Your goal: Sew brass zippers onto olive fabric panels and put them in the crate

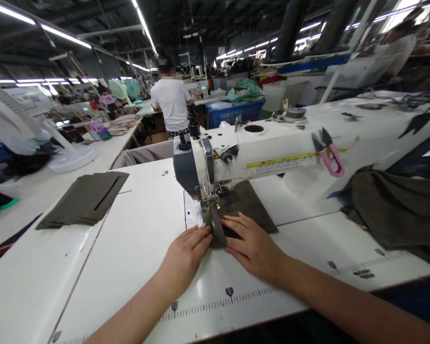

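A dark olive fabric piece point(251, 203) lies on the white machine table, partly under the presser foot of the sewing machine point(215, 157). A narrow strip point(218, 229) with what looks like a zipper runs along it toward me. My left hand point(189, 255) lies flat, its fingertips on the left edge of the fabric near the needle plate. On the other side of the strip, my right hand point(256, 246) rests with its fingers spread on the fabric. Neither hand grips anything. The needle point is too small to make out.
Left on the table is a stack of olive fabric pieces point(86, 196). More dark fabric point(397, 210) is heaped at the right. Pink-handled snips point(329, 153) hang on the machine arm. A blue crate point(232, 112) and a person in a white shirt point(171, 98) are beyond.
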`<state>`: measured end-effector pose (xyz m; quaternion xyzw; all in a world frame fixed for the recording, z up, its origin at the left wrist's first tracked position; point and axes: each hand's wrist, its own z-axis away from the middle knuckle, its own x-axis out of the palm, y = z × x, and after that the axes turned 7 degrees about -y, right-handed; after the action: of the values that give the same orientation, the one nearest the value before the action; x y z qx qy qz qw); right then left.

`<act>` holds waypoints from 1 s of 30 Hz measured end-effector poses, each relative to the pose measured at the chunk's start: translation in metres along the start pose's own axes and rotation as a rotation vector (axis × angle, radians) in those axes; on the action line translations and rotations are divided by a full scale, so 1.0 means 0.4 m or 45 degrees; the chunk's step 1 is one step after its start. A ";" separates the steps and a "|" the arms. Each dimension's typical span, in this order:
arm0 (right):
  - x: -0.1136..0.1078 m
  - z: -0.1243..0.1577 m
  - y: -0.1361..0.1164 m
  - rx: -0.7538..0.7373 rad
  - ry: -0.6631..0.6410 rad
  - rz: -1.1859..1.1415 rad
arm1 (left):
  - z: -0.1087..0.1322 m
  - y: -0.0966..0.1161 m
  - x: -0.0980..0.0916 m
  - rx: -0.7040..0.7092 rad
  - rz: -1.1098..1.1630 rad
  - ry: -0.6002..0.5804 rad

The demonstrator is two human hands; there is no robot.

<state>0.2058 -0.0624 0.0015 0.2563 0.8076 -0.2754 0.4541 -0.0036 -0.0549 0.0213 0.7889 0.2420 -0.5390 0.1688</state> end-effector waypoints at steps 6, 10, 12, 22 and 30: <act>-0.003 0.000 -0.010 -0.115 -0.038 0.140 | 0.003 -0.001 0.004 0.059 -0.046 -0.065; -0.002 0.004 -0.007 -0.129 -0.050 0.149 | 0.006 -0.001 0.007 0.068 -0.073 -0.086; -0.004 0.003 -0.005 -0.128 -0.052 0.131 | 0.004 -0.002 0.008 0.067 -0.078 -0.083; -0.002 -0.023 0.019 -0.092 -0.069 0.060 | -0.027 -0.033 0.007 0.113 -0.123 -0.098; 0.006 -0.051 0.043 -0.034 -0.073 0.001 | -0.053 -0.071 0.013 0.107 -0.068 -0.062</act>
<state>0.2042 -0.0358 0.0047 0.2427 0.7977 -0.2717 0.4806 -0.0018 -0.0191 0.0237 0.7753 0.2359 -0.5719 0.1269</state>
